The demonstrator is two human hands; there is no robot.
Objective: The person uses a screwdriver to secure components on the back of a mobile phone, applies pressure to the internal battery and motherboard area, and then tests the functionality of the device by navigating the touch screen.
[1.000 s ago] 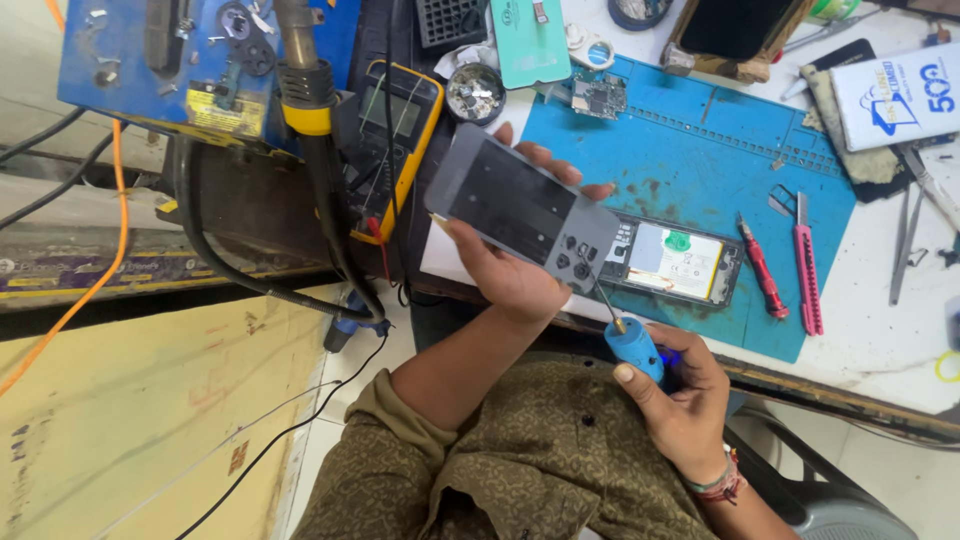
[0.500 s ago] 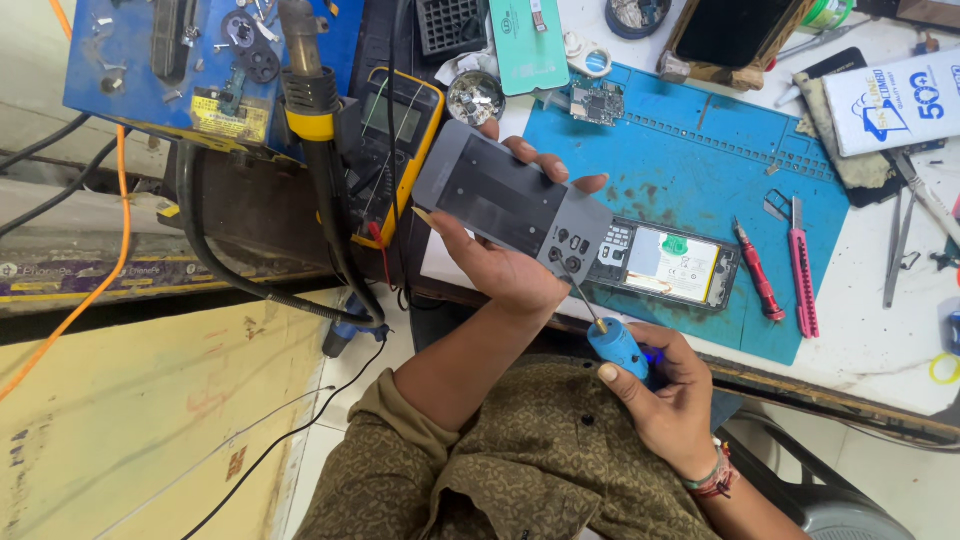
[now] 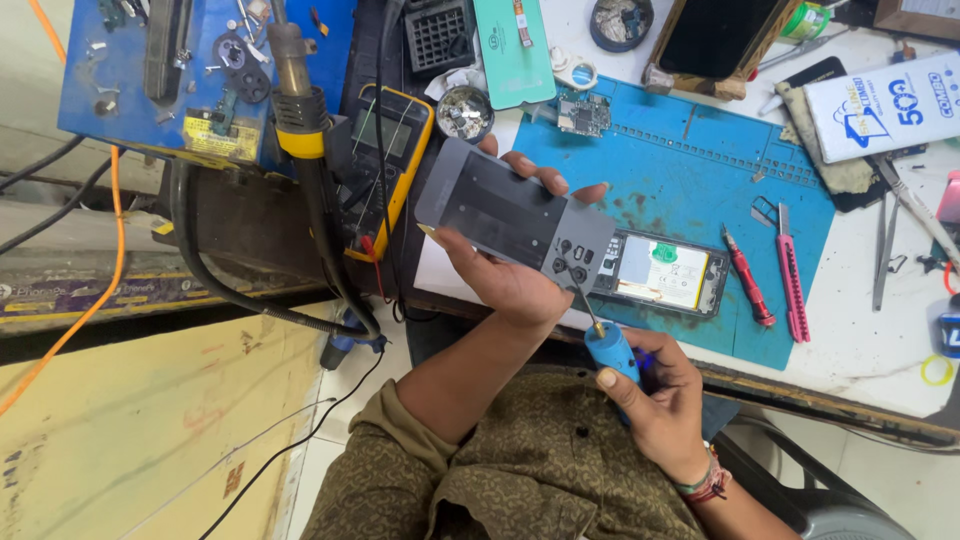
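Observation:
My left hand (image 3: 500,275) holds a grey phone back cover (image 3: 510,215) by its lower edge, fingers wrapped over its far side, its camera holes at the right end. My right hand (image 3: 655,395) grips a blue-handled screwdriver (image 3: 607,345) whose thin tip points up at the cover's camera end. Just beyond lies an opened phone (image 3: 665,272) with its battery showing, on a blue work mat (image 3: 690,160).
A yellow multimeter (image 3: 385,165), a hot-air wand with black hose (image 3: 300,130) and a blue tool box (image 3: 170,70) sit at left. Red screwdriver (image 3: 748,282), pink knife (image 3: 790,275), a circuit board (image 3: 583,113), a teal cover (image 3: 512,50) and tweezers (image 3: 885,250) lie around.
The left hand has tilted and shifted the grey cover slightly right, over the open phone. The right hand has brought the screwdriver tip up to the cover's camera end.

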